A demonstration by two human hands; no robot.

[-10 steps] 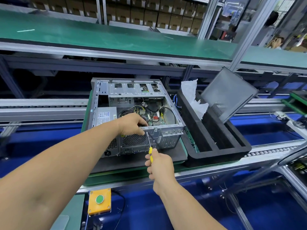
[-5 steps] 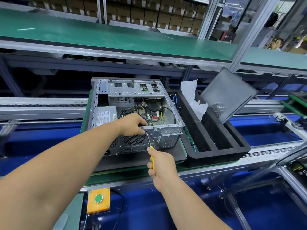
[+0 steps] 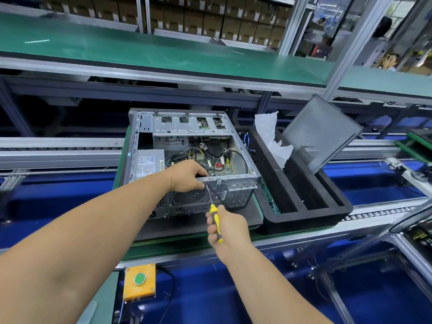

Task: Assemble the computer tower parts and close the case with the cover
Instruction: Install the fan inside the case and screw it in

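Note:
An open computer tower [image 3: 145, 127] lies on its side on a dark pallet [image 3: 243, 218], its boards and cables exposed. My left hand [image 3: 188, 175] grips the near top rim of the case's rear panel, fingers curled over the edge. A screwdriver [image 3: 214, 212] with a yellow handle is held in my right hand [image 3: 225, 228]; its tip meets the rear panel just below my left hand. The grey side cover [image 3: 320, 132] leans tilted at the right, propped in a black foam tray [image 3: 304, 213].
White plastic wrap [image 3: 268, 134] sits in the foam tray's far end. A yellow box with a green button [image 3: 139, 282] hangs below the conveyor's near rail. A green shelf [image 3: 163, 52] runs overhead behind the tower. Another pallet [image 3: 418, 141] shows at the right edge.
My right hand has drawn slightly back toward me along the screwdriver handle while the tip stays on the rear panel. My left hand keeps its hold on the rim.

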